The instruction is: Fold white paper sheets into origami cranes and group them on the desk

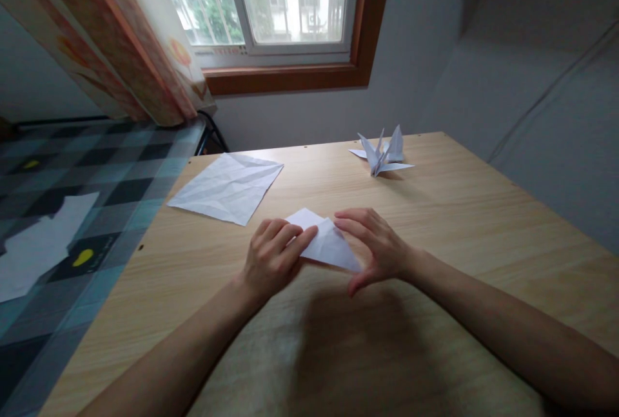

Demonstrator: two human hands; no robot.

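A folded piece of white paper (331, 247) lies on the wooden table between my hands, its pointed corner toward the lower right. My left hand (275, 254) grips its left side, fingers curled and the index fingertip pressed on top; the thumb is hidden. My right hand (380, 246) is at the paper's right side, thumb spread well apart from the fingers. Its fingertips are close to the upper right edge, and I cannot tell whether they touch it.
A creased white paper square (227, 186) lies at the table's back left. Folded paper cranes (380, 154) stand at the back right, overlapping. Left of the table (232, 359), torn white paper (43, 243) rests on a checkered cloth (116, 256). A wall and window are behind.
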